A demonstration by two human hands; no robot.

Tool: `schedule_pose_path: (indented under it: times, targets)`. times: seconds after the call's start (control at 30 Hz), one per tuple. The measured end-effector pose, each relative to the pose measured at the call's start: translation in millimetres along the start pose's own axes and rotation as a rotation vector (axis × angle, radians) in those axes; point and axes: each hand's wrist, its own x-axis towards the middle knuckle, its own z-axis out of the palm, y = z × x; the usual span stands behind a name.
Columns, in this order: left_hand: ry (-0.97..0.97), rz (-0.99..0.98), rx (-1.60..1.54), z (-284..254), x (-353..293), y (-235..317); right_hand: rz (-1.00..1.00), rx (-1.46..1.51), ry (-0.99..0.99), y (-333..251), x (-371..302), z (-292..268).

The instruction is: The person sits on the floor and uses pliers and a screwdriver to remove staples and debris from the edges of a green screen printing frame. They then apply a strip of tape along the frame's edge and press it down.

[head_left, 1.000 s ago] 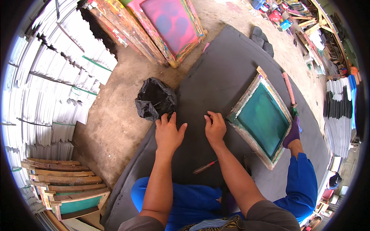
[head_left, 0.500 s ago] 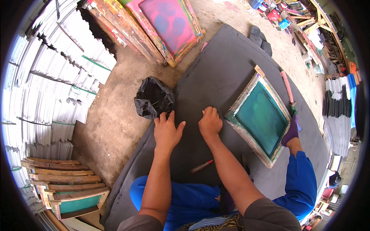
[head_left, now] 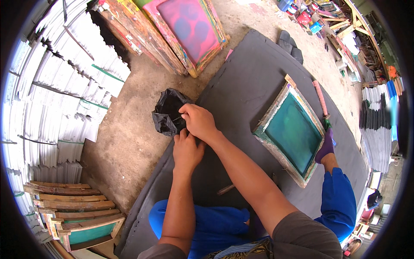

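A crumpled black plastic bag [head_left: 161,113] stands with its mouth up at the left edge of a dark padded surface [head_left: 241,69]. My left hand [head_left: 188,151] is closed at the bag's near rim, its thumb hidden. Crossing above it, my right hand [head_left: 199,123] hangs over the bag's right side with fingers curled together. Whatever they hold, if anything, is hidden. Under my right forearm lies a thin stick-like tool [head_left: 226,189], partly covered. To the right rests a wooden screen-printing frame [head_left: 294,134] with green mesh.
A pink-handled tool [head_left: 320,97] lies beyond the green frame, near my purple-socked foot [head_left: 325,144]. Stacked white sheets [head_left: 56,95] fill the left side. More wooden frames [head_left: 82,198] stand at lower left, and a pink screen frame [head_left: 189,30] leans at the top.
My right hand has moved left and away from me, from the dark surface to over the bag. My left hand's spread thumb is now out of sight. The bag has shifted slightly.
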Motion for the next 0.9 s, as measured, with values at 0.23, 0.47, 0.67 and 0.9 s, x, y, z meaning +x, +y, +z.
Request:
schedule_pose_path:
  times: [0.23, 0.47, 0.67, 0.9]
  targets:
    - [0.003, 0.020, -0.010, -5, 3, 6, -0.051, 0.136, 0.267, 18, -22, -2]
    - [0.083, -0.036, 0.040, -10, -3, 18, 0.071, -0.219, 0.018, 60, -176, -57]
    - [0.131, 0.286, 0.057, 12, -5, 55, -0.183, -0.390, 0.064, 85, -290, -91]
    - [-0.060, 0.732, 0.105, 110, -51, 150, -0.103, -0.363, 0.017, 106, -348, -95]
